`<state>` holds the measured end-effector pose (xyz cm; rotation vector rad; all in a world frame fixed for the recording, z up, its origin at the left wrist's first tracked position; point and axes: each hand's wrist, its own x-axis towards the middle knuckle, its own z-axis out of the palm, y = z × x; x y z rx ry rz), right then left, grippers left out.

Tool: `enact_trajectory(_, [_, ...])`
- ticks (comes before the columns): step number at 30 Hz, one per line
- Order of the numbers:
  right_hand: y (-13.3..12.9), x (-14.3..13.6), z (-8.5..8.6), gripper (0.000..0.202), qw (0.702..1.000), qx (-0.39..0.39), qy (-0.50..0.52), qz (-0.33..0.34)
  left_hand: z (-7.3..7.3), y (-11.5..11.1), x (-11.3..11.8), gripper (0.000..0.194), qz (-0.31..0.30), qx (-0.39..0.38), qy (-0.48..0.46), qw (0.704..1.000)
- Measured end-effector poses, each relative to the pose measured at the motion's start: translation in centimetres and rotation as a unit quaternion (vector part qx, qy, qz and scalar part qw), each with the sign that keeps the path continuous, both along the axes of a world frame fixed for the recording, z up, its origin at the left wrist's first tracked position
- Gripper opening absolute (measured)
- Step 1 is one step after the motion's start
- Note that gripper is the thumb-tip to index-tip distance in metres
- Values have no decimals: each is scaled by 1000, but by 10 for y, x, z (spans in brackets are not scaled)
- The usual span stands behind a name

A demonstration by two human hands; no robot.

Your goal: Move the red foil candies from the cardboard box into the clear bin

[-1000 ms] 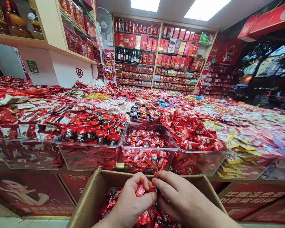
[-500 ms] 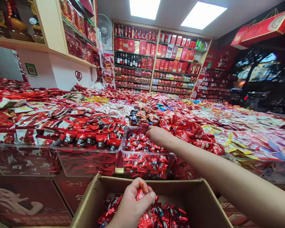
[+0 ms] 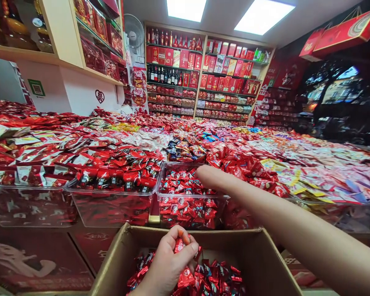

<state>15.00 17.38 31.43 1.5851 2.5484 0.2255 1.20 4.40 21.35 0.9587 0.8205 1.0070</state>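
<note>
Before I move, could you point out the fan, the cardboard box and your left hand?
Fan (image 3: 135,35): head view, on the middle of its round grille.
Cardboard box (image 3: 257,257): head view, on its inner right wall.
Left hand (image 3: 169,259): head view, on the back of the hand.

Glossy foil-like candy wrappers (image 3: 185,183); matt cardboard box (image 3: 259,257).

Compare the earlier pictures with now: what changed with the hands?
The right hand left its place beside the left hand and moved forward to the clear bin; its fingers are now hidden, so any grasp or release there cannot be told. The left hand stayed over the cardboard box, still holding red-wrapped candies.
</note>
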Motion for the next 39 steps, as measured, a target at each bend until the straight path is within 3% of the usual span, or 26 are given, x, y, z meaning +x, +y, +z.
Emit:
enact_trajectory(3, [-34,3,11,22,995,49,74,50,4,-2,-4,7,4,-15,-45,999])
enact_trajectory(5, [-68,8,8,23,980,62,163,99,8,-4,-6,9,-8,-26,-76,997])
enact_trajectory(7, [-102,14,-7,19,948,46,293,115,10,-4,-8,11,-26,-35,-104,994])
enact_trajectory(10, [-136,22,-44,18,895,-43,443,34,10,-4,-6,12,-52,-35,-130,990])
enact_trajectory(12, [-144,25,-69,22,833,-161,529,-14,8,-5,-3,14,-65,-32,-131,989])
enact_trajectory(14, [-144,26,-88,26,734,-285,615,-47,6,-5,1,16,-73,-41,-125,989])
enact_trajectory(16, [-141,26,-99,29,648,-351,671,-79,5,-5,4,17,-71,-52,-114,990])
enact_trajectory(18, [-139,28,-103,27,610,-357,701,-93,5,-5,6,19,-55,-55,-97,992])
enact_trajectory(21, [-138,30,-103,24,596,-329,726,-98,6,-2,8,24,-29,-62,-55,996])
enact_trajectory(26, [-137,34,-102,19,596,-295,742,-91,4,0,12,15,-36,-73,37,996])
enact_trajectory(28, [-138,35,-103,19,612,-296,730,-80,3,0,12,13,-42,-72,43,996])
enact_trajectory(29, [-139,36,-104,19,631,-282,718,-75,2,0,12,14,-40,-75,42,995])
enact_trajectory(31, [-142,36,-107,15,699,-207,682,-55,0,1,10,16,-26,-84,41,995])
enact_trajectory(33, [-145,36,-108,23,786,-89,612,16,-2,3,7,16,-8,-97,38,995])
enact_trajectory(35, [-147,36,-108,35,854,8,508,114,-5,4,5,17,-5,-117,29,993])
enact_trajectory(37, [-148,34,-108,31,889,65,417,177,-7,3,4,17,-20,-130,23,991])
enact_trajectory(39, [-149,34,-108,26,901,105,370,200,-7,1,6,17,-32,-136,17,990])
